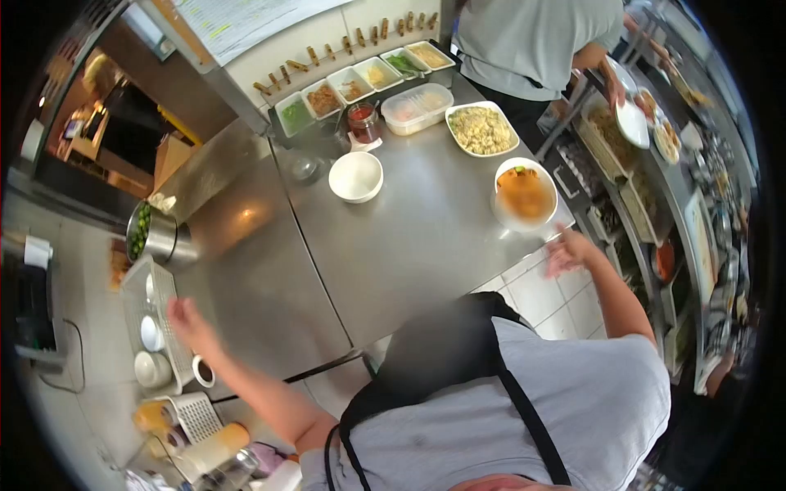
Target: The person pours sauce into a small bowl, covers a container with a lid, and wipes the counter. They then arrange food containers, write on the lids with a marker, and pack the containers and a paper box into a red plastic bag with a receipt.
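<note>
My left hand [194, 329] is raised over the right edge of a white plastic basket [170, 315] that holds white bowls, at the left of the steel counter [409, 237]. Its fingers look apart, though slightly blurred, and nothing shows in them. My right hand [571, 250] hangs just off the counter's right corner, fingers spread and holding nothing. Near it stands a white bowl of orange food [524, 195]. An empty white bowl [356, 177] sits further back, beside a jar of red sauce [363, 123].
Small topping trays [322, 98] line the counter's back, with a lidded container [417, 108] and a dish of pale food [481, 129] before them. A co-worker [532, 49] at the back right holds a white plate [632, 124]. A pot of green pieces [152, 233] stands left.
</note>
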